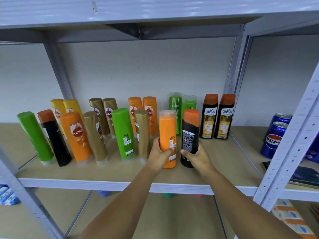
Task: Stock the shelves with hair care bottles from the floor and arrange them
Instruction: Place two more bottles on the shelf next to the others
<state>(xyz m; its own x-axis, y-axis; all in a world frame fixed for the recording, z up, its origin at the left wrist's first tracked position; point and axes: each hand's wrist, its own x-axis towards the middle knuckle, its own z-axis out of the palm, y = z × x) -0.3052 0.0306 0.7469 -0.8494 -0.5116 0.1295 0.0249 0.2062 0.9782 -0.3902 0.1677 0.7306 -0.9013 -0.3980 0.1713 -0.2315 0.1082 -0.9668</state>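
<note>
Both hands busy on the shelf (107, 171); left hand (159, 152) wrapped round the orange bottle (167, 135), right hand (198, 156) gripping the black bottle (189, 135) just beside it; both upright at the front, barcodes facing out; more bottles lined up behind and to the left; Pepsi cans (274, 137) off right.

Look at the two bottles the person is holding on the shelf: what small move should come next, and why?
Probably turn both so their fronts face out. The left hand grips the orange bottle and the right hand grips the black bottle, and both show back labels with barcodes, while the two Shayla bottles behind show their fronts.
</note>
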